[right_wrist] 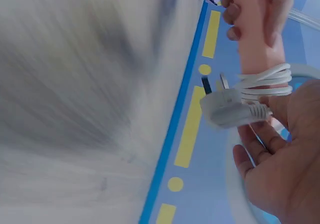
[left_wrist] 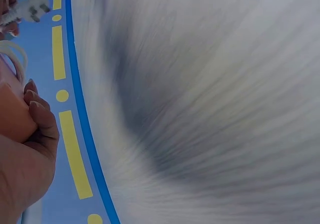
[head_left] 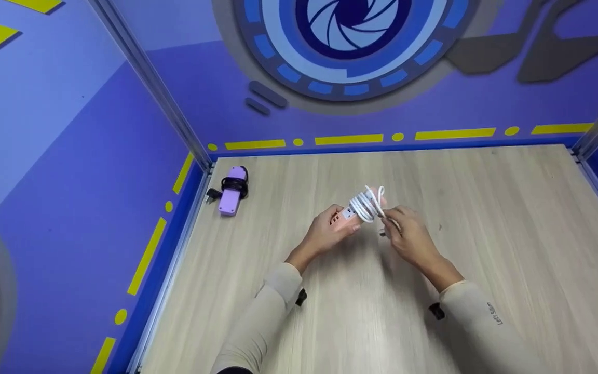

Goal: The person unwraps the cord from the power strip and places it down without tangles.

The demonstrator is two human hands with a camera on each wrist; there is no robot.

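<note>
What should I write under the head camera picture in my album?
Left hand grips a pink power strip, right hand holds its white cord, purple strip at left.

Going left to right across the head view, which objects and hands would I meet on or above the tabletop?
Black plug → purple power strip → left hand → coiled white cord → right hand.

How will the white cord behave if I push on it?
The white cord is probably flexible, since it winds closely around the pink strip. Pushed, it may loosen, as one loop sticks out. The plug might swing, being bulky beside the thinner cord.
</note>
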